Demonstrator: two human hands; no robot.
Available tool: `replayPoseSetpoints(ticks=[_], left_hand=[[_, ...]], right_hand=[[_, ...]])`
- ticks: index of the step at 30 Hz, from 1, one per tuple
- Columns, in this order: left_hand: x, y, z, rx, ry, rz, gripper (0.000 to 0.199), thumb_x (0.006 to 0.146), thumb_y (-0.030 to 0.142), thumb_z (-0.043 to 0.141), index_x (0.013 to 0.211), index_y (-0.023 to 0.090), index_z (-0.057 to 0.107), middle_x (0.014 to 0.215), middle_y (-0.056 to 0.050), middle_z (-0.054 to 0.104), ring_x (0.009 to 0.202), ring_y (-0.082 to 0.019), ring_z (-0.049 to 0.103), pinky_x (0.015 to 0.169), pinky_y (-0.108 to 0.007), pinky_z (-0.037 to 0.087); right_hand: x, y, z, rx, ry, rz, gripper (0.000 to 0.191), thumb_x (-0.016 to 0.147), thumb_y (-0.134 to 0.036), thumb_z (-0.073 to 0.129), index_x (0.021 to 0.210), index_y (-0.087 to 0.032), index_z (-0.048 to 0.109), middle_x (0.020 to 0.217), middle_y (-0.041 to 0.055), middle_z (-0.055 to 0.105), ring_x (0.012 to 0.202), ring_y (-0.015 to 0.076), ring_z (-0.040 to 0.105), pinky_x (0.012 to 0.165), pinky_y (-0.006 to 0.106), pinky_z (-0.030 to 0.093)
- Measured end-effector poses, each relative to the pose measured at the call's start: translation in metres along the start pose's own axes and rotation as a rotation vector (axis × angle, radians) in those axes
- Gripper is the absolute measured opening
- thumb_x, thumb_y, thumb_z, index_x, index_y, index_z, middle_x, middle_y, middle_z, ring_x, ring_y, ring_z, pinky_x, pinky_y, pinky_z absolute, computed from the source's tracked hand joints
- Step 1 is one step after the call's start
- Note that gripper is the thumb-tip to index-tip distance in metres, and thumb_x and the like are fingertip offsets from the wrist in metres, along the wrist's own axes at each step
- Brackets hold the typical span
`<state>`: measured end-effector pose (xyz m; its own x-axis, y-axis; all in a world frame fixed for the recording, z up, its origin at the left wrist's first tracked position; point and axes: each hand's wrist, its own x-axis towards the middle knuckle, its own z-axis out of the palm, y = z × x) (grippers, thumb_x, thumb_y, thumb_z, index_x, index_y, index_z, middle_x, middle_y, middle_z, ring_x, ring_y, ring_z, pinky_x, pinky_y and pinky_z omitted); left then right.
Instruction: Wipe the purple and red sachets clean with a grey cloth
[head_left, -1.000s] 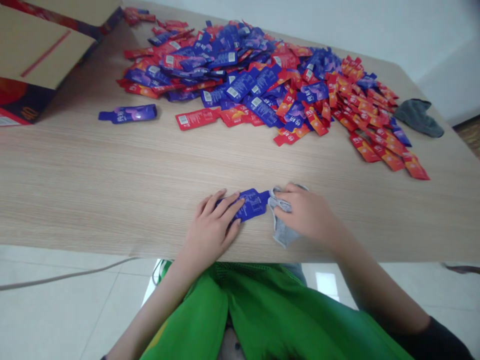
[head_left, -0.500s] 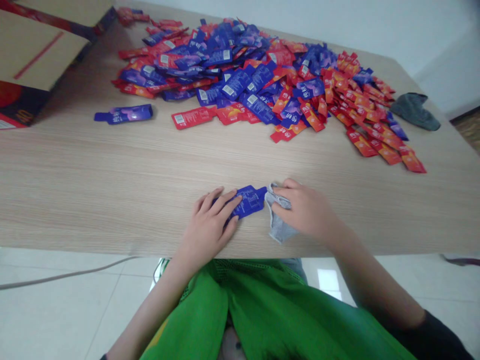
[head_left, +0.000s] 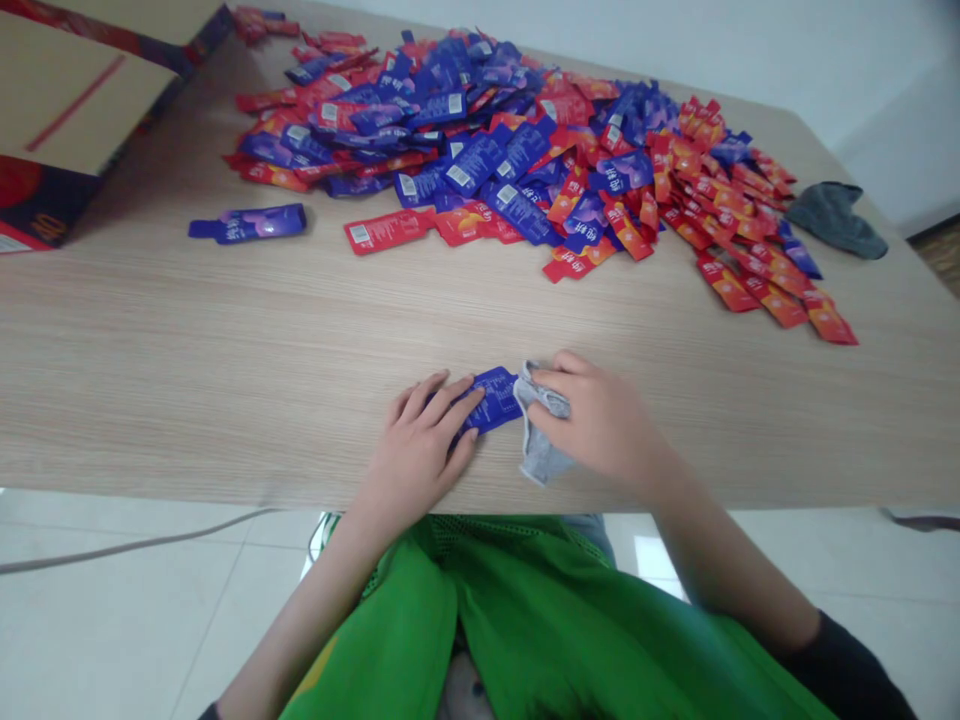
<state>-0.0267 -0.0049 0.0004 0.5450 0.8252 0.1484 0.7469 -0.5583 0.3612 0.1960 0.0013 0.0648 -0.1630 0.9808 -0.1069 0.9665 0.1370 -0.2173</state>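
Note:
A blue sachet [head_left: 495, 400] lies flat near the table's front edge, its printed back up. My left hand [head_left: 427, 440] rests on its left part, fingers spread and pressing it to the table. My right hand [head_left: 592, 410] grips a light grey cloth [head_left: 544, 455], which covers the sachet's narrow right end. The fingertips pinch the cloth's upper part, and its lower part hangs loosely on the table.
Red and blue sachets [head_left: 480, 165] form a long heap across the table's back. A single blue sachet [head_left: 251, 223] lies left of it. An open carton [head_left: 75, 100] stands at the back left. A dark grey cloth [head_left: 836, 218] is at the right.
My right hand has moved slightly left with the grey cloth, which now covers the sachet's narrow end. My left hand has stayed in place.

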Motion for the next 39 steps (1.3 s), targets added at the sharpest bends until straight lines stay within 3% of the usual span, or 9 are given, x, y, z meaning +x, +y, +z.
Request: replayPoseSetpoints(ticks=[3,7,13,17,21,24,27,34,39], left_hand=[[0.000,0.000,0.000,0.005,-0.003,0.001,0.045,0.101,0.034,0.044,0.144,0.023,0.050,0.151,-0.005,0.053,0.143,-0.030,0.038,0.114,-0.051,0.034],[0.000,-0.001,0.000,0.017,-0.004,0.002,0.045,0.101,0.035,0.043,0.144,0.024,0.050,0.150,-0.005,0.054,0.143,-0.030,0.038,0.114,-0.051,0.034],[0.000,-0.001,0.001,0.031,-0.001,0.011,0.045,0.101,0.035,0.043,0.144,0.023,0.050,0.150,-0.005,0.053,0.143,-0.030,0.038,0.113,-0.050,0.034],[0.000,0.000,0.000,0.030,0.004,0.010,0.044,0.101,0.034,0.044,0.143,0.022,0.051,0.150,-0.005,0.054,0.142,-0.030,0.038,0.113,-0.050,0.035],[0.000,-0.001,0.001,0.032,0.013,0.012,0.043,0.101,0.035,0.044,0.141,0.022,0.052,0.148,-0.005,0.056,0.141,-0.031,0.040,0.111,-0.051,0.037],[0.000,-0.002,0.002,0.034,0.015,0.018,0.044,0.101,0.034,0.044,0.142,0.022,0.052,0.149,-0.005,0.055,0.141,-0.031,0.040,0.110,-0.051,0.037],[0.001,-0.002,0.001,0.033,0.010,0.020,0.044,0.101,0.034,0.044,0.143,0.022,0.051,0.149,-0.005,0.054,0.141,-0.030,0.040,0.111,-0.051,0.037],[0.001,-0.001,0.002,0.037,0.015,0.021,0.043,0.101,0.034,0.044,0.141,0.021,0.053,0.148,-0.006,0.056,0.141,-0.031,0.040,0.111,-0.052,0.036],[0.002,-0.001,0.001,0.040,0.013,0.024,0.044,0.101,0.034,0.044,0.142,0.022,0.052,0.148,-0.006,0.055,0.141,-0.031,0.040,0.110,-0.052,0.037]], right_hand=[[-0.002,-0.003,0.007,-0.007,-0.030,-0.014,0.029,0.090,-0.035,0.050,0.102,-0.024,0.075,0.101,0.0042,0.067,0.084,0.0192,0.065,0.060,0.030,0.037],[-0.001,0.005,0.006,-0.049,-0.069,0.089,0.029,0.090,-0.035,0.049,0.094,-0.023,0.076,0.099,0.0048,0.068,0.081,0.0201,0.064,0.058,0.031,0.036],[-0.003,-0.001,0.009,0.026,0.058,0.014,0.032,0.091,-0.035,0.050,0.110,-0.025,0.074,0.105,0.0041,0.067,0.081,0.0182,0.064,0.061,0.030,0.038],[-0.002,0.002,0.016,0.048,-0.016,0.049,0.027,0.089,-0.034,0.053,0.099,-0.024,0.075,0.100,0.0034,0.068,0.082,0.0188,0.064,0.060,0.029,0.036],[0.002,0.008,0.008,-0.011,-0.024,0.147,0.027,0.090,-0.034,0.051,0.091,-0.023,0.075,0.097,0.0046,0.068,0.079,0.0191,0.063,0.059,0.030,0.035],[0.002,0.002,0.007,0.025,0.032,0.075,0.029,0.090,-0.033,0.050,0.104,-0.023,0.074,0.103,0.0050,0.067,0.081,0.0185,0.063,0.062,0.030,0.037],[0.002,-0.004,0.014,0.072,0.008,0.006,0.031,0.090,-0.032,0.050,0.109,-0.023,0.073,0.106,0.0052,0.066,0.086,0.0188,0.064,0.064,0.030,0.039],[0.008,0.009,0.007,-0.030,-0.036,0.167,0.029,0.091,-0.036,0.049,0.095,-0.024,0.075,0.101,0.0054,0.067,0.081,0.0201,0.063,0.060,0.030,0.036],[0.009,-0.002,0.012,0.008,-0.009,0.018,0.033,0.091,-0.034,0.049,0.113,-0.025,0.071,0.110,0.0055,0.067,0.087,0.0198,0.064,0.065,0.030,0.041]])
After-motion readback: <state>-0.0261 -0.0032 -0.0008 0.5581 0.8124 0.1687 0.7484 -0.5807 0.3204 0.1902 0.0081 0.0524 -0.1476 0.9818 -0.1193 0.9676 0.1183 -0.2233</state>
